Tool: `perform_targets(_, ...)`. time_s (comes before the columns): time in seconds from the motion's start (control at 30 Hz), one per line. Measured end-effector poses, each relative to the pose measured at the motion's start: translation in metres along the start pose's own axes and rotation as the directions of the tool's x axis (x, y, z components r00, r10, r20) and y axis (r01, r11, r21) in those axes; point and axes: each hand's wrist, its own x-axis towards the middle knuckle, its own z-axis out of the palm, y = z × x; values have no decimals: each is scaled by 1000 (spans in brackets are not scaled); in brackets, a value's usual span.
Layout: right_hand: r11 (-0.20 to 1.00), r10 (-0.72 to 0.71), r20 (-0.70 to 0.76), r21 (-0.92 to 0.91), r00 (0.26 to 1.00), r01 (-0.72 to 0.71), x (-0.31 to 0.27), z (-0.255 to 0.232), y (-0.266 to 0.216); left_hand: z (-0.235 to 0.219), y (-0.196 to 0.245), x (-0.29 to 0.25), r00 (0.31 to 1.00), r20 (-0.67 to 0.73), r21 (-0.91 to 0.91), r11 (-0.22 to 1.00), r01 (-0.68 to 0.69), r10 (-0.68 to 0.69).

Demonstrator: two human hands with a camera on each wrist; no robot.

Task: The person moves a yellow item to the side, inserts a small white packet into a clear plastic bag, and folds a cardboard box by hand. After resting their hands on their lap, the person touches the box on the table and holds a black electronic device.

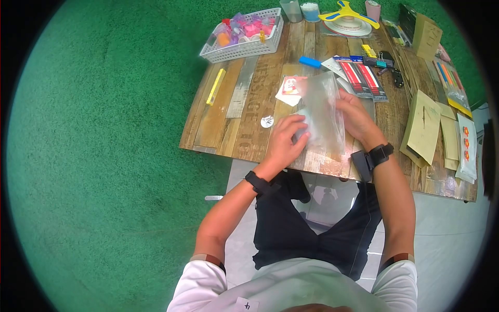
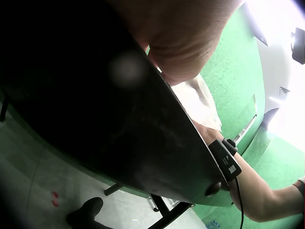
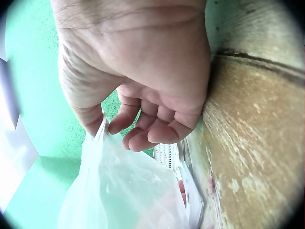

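Observation:
A translucent plastic bag (image 1: 322, 112) stands up from the wooden table in front of the person. The right hand (image 1: 356, 117) pinches its right edge; in the right wrist view the thumb and index finger of that hand (image 3: 138, 86) grip the bag's edge (image 3: 119, 181), the other fingers curled beside it. At the bag's left side is the left hand (image 1: 287, 140), fingers spread and bent, its fingertips at the plastic. The left wrist view shows part of the left hand (image 2: 186, 43) over the dark table underside, with the pale bag (image 2: 198, 102) beyond; its fingertips are hidden.
Behind the bag lie panda cards (image 1: 287, 97), a blue block (image 1: 310, 62) and red-black packets (image 1: 358, 78). A white basket (image 1: 243, 50) of colourful items stands back left, a yellow box (image 1: 215, 87) and round sticker (image 1: 266, 121) left. Brown paper bags (image 1: 422, 127) lie right.

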Motion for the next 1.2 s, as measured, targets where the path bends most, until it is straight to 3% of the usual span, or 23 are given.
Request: perform_targets(1.2, 1000, 6, -13, -26, 1000, -6, -1, 0, -1, 0, 4, -1, 998, 26, 37, 998, -54, 53)
